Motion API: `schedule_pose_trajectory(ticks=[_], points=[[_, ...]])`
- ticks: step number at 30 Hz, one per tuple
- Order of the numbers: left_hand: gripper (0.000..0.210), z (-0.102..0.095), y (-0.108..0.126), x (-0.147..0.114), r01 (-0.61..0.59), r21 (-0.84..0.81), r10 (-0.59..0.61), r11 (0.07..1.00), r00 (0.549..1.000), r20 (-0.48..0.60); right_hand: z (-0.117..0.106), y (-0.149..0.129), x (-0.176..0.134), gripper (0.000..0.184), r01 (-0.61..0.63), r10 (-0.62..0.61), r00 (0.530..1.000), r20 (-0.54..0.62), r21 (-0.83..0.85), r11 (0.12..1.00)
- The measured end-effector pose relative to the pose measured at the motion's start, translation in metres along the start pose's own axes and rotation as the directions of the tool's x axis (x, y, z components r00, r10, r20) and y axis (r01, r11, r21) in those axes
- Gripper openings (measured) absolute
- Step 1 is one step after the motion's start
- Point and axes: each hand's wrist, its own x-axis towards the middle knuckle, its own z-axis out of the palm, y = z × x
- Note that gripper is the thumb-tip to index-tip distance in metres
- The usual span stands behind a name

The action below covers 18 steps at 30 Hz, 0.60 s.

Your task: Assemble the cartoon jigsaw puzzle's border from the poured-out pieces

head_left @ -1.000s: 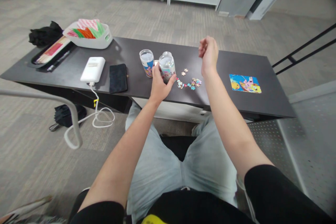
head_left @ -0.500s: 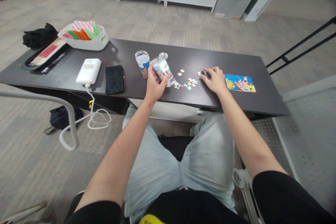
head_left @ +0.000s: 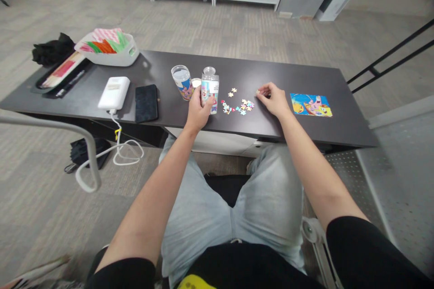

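Observation:
My left hand (head_left: 199, 109) is wrapped round a clear plastic jar (head_left: 210, 88) with a printed label, which stands upright at the middle of the dark table. Beside it on the left is a second clear jar (head_left: 184, 84) with a cartoon print, and a white round lid-like thing (head_left: 196, 82) shows between the two. My right hand (head_left: 275, 100) pinches a small jigsaw piece (head_left: 257, 92) between thumb and fingers, mostly hidden by the fingertips. Loose jigsaw pieces (head_left: 247, 105) lie in a cluster between my hands. A cartoon picture card (head_left: 312, 104) lies flat right of my right hand.
A black phone (head_left: 147, 103) and a white power bank (head_left: 114, 93) with a cable lie on the left. Behind them are a white basket (head_left: 111, 56) of colourful strips, a black tray (head_left: 42, 82) and a black bundle (head_left: 53, 49). A grey metal tube (head_left: 90, 144) curves near the left front edge.
My left hand has turned the jar from tilted over the pieces to upright, moving it slightly left. My right hand has closed on the single piece and shifted slightly left.

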Motion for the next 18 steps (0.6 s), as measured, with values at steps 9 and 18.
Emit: schedule_pose_trajectory(ticks=[9, 18], points=[[0.074, -0.001, 0.011, -0.004, -0.11, 0.107, 0.101, 0.988, 0.991, 0.082, 0.01, -0.086, 0.026, 0.053, 0.253, -0.171, 0.965, -0.201, 0.524, 0.813], [0.075, 0.003, -0.006, -0.003, -0.146, 0.108, 0.147, 0.983, 0.989, 0.007, 0.023, -0.105, 0.028, 0.018, 0.221, -0.212, 0.975, -0.064, 0.341, 0.914]])
